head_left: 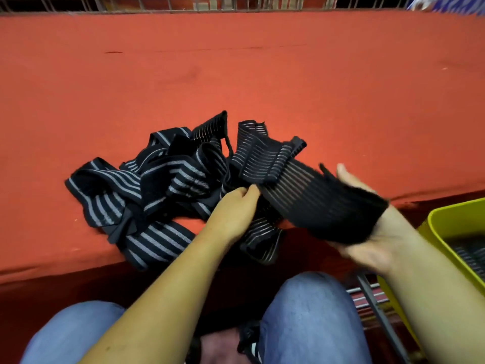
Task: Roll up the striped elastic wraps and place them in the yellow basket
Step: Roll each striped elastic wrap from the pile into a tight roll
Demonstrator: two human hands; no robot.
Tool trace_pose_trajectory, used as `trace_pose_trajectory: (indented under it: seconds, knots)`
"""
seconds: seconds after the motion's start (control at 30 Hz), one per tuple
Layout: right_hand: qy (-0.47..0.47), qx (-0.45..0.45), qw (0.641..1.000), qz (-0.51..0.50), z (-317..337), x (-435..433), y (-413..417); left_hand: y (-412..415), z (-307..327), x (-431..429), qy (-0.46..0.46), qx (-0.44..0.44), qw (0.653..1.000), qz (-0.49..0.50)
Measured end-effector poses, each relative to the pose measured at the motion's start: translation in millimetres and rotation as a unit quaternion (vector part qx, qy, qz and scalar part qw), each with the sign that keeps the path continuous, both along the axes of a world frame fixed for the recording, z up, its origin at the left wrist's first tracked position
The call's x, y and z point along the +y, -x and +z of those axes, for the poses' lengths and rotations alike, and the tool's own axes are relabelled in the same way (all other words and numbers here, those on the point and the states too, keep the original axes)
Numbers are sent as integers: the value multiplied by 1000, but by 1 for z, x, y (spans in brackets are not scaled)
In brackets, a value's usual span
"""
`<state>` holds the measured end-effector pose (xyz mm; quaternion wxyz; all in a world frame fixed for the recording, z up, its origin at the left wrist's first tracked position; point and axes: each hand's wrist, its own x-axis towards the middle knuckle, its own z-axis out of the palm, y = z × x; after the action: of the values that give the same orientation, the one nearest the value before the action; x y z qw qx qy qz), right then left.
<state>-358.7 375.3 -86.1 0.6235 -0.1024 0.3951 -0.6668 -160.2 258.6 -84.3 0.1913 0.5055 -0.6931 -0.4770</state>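
Observation:
A tangled pile of black elastic wraps with grey stripes (pixel 147 190) lies at the near edge of the red table (pixel 236 74). One dark wrap (pixel 309 195) stretches from the pile toward the right. My right hand (pixel 367 243) holds its near end, the band draped across the palm with the thumb up behind it. My left hand (pixel 236 208) pinches the same wrap where it leaves the pile. The yellow basket (pixel 446 219) stands at the right edge, with striped wraps inside it.
A wire mesh fence (pixel 210 3) runs along the table's far side. My knees in blue jeans (pixel 309 316) sit below the table edge. A metal frame (pixel 372 306) stands beside the basket.

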Motion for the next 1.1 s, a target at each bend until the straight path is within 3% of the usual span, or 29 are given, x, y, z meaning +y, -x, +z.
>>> trace_pose_trajectory:
  seconds: [0.1,0.2,0.33,0.47,0.57,0.67,0.87,0.97,1.1]
  knots:
    - [-22,143,984,106,3,2,-26,-3,-10,-5,-37,65,997,7]
    - [-34,285,939,189,10,1,-47,-8,-17,-3,-42,94,994,-26]
    - [-29,370,917,147,6,-4,-51,-13,-22,2,-19,78,994,-69]
    - [-25,448,881,150,-3,-7,-58,-3,-19,1,39,58,998,-2]
    - [-36,462,870,170,-8,-3,-62,4,-19,-5,28,43,998,26]
    - [-60,377,919,103,-11,3,-57,6,-22,-10,14,42,998,49]
    - [-97,338,930,111,-18,10,-48,8,-26,-11,13,35,999,37]
    - [-136,358,921,70,-20,9,-47,5,-24,-9,6,36,999,26]
    - [-165,445,878,61,-23,5,-40,-1,-18,-3,14,30,999,-13]
